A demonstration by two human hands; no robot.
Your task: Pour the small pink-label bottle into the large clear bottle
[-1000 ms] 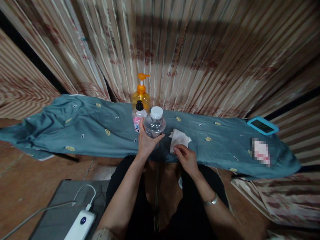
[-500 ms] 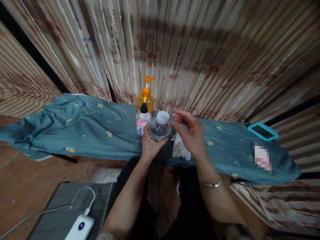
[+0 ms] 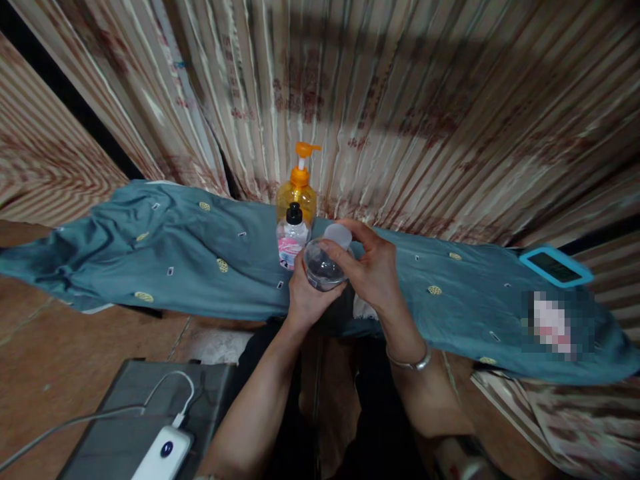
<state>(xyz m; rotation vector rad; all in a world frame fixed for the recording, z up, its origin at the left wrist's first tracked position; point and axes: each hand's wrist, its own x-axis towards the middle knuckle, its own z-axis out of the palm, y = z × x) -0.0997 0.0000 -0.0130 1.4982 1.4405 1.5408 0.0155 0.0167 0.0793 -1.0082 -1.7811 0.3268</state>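
My left hand (image 3: 311, 301) is wrapped round a clear plastic bottle (image 3: 321, 268), close above the covered board. With thumb and fingers closed, my right hand (image 3: 374, 268) grips the bottle's white cap (image 3: 339, 235) by its edge. The cap sits at the bottle's top, tilted a little; whether it is still joined to the neck I cannot tell. Just behind and left of the bottle stands a small clear bottle with a black cap and pink label (image 3: 294, 240). A yellow pump bottle (image 3: 299, 190) with an orange pump head is behind that one. Below my right hand a white cloth (image 3: 364, 309) partly shows.
A blue-green patterned cloth (image 3: 255, 267) covers the long narrow surface. Toward its right end lie a blue-framed digital display (image 3: 556, 267) and a blurred-out pink and white item (image 3: 553, 323). Lower left, a white power bank (image 3: 164, 453) with a cable rests on a grey box (image 3: 115, 407). Striped curtains hang behind.
My right hand has moved left from beside the bottle and closed on the white cap. The cap now looks more tilted. The view has shifted slightly.
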